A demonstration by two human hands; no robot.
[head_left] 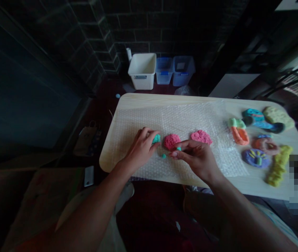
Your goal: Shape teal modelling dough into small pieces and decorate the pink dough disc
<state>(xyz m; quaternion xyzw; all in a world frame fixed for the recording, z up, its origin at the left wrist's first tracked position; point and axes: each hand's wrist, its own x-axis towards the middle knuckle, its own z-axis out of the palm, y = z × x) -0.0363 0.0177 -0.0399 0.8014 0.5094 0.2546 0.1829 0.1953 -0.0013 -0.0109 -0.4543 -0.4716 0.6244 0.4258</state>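
Observation:
My left hand (144,145) is closed around a lump of teal modelling clay (156,139) over the bubble wrap (149,119). Between the thumb and fingers of my right hand (194,155) is a small teal bit of clay (178,149). Just behind those fingertips lies a round pink clay lump (172,141), partly covered by them. Another small teal clay bit (164,156) rests on the wrap between my hands. A second, bumpy pink clay piece (200,137) lies beyond my right hand.
Several coloured clay shapes lie on the table's right side, among them an orange and green one (239,134), a purple disc (257,158) and a yellow strip (280,166). Behind the wooden table (138,99) stand a white bin (142,71) and two blue bins (164,70).

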